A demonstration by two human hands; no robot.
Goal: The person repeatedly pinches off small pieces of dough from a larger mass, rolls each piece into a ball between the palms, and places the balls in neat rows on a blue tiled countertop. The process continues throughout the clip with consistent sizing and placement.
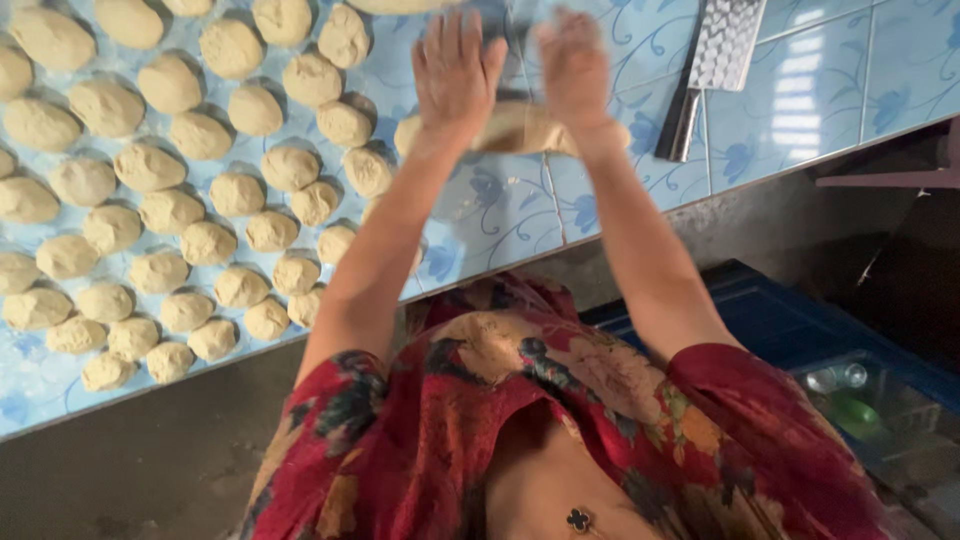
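Dough log (pixel 515 128) lies on the tiled table (pixel 800 100), under left hand (pixel 456 75) and right hand (pixel 573 70), both flat, palms pressing. Risk: roll drifts into dough balls (pixel 345 123) alongside, sticks.

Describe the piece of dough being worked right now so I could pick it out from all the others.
Start at the blue flowered tile counter covered with rows of small round dough balls. To their right, both hands, the left hand and right hand, press flat on one log of dough. Unlike the balls, it is long, stretched sideways, and lies beside a metal cleaver.
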